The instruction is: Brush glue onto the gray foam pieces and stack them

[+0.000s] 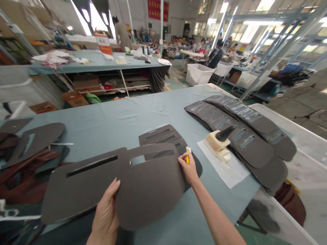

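Observation:
My left hand grips the near edge of a dark grey cut leather panel and holds it up over the table. My right hand holds a small yellow brush at the panel's right edge, its pale tip pointing up. A second, longer grey panel with a slot lies under and to the left of the held one. More slotted panels lie just behind it.
A row of overlapped grey panels runs along the right side. A cream glue pot with a dark cone stands on white paper. Dark offcuts pile at the left. Other people work at far tables.

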A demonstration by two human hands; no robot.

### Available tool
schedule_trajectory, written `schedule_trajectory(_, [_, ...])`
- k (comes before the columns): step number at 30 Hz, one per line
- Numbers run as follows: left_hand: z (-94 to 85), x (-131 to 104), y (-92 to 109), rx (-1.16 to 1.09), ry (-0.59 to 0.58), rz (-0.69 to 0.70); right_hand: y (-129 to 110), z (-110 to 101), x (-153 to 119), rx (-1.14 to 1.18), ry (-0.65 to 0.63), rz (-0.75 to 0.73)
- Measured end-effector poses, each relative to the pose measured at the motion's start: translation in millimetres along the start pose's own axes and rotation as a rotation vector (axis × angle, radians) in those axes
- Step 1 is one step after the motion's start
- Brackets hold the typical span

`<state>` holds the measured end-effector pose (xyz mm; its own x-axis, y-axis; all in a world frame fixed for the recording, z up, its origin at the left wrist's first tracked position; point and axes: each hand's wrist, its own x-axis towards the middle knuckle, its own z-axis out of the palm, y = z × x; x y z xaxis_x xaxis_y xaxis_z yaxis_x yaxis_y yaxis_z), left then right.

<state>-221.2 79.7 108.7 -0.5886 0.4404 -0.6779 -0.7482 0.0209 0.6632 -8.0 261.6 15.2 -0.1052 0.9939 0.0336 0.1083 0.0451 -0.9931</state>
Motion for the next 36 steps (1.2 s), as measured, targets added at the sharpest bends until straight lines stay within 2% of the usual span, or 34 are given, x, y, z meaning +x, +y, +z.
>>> schedule_trajectory(2, [-0.2, 20, -37, 0.076, -0.015, 0.010, 14, -40, 17, -0.222, 0.032, -0.036])
schedule_trajectory(5, [1.3, 43, -94, 0.280, -0.150, 0.053, 35, -81, 43, -0.570, 0.040, -0.072])
schedule_trajectory(8, [5.6, 58, -139, 0.462, -0.114, 0.127, 54, -98, 65, -0.767, -0.013, -0.126])
schedule_trajectory(11, [10.7, 72, -165, 0.513, 0.013, 0.247, 68, -98, 80, -0.872, -0.055, -0.173])
schedule_trajectory(14, [12.5, 84, -175, 0.603, 0.106, 0.338, 78, -95, 91, -0.916, -0.070, -0.179])
schedule_trajectory(18, [10.2, 95, -180, 0.821, 0.204, 0.345, 87, -93, 99, -0.981, -0.095, -0.135])
schedule_trajectory(22, [11.8, 96, -178, 0.959, 0.257, 0.354, 92, -92, 101, -1.044, -0.098, -0.085])
schedule_trajectory(28, [19.3, 89, -170, 1.014, 0.266, 0.386, 90, -88, 101, -1.120, -0.084, -0.068])
schedule_trajectory(36, [20.3, 93, -171, 1.002, 0.265, 0.372, 89, -86, 102, -1.179, -0.096, -0.047])
